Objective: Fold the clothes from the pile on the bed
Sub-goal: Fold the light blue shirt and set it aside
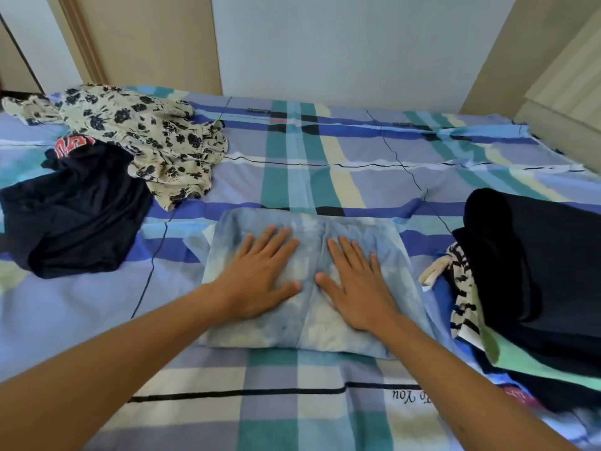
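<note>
Folded pale-blue garment [309, 252], blotchy tie-dye look, lying flat on bed [325, 157] in centre foreground, roughly rectangular. Pressed from above by both hands: left hand [260, 278] on its L half, right hand [357, 284] on its R half, thumbs nearly meeting over the middle crease. Fingers [276, 239] straight & spread wide, palms down, gripping nothing. Bare forearms reaching in from bottom corners. Bed covered in blue, teal, cream & white checks w/ thin black lines. Far L, unfolded pile: cream floral garment [146, 131] crumpled toward the back, partly overlapping dark navy top [74, 206] w/ red lettering; both well apart from pale-blue garment. At R edge, folded stack [527, 255]: black items on top, black-&-white striped piece [461, 297] & green layer [520, 366] poking out beneath. Stack near pale-blue garment, not touching. Behind bed: pale wall [341, 43], beige wood panels either side.
</note>
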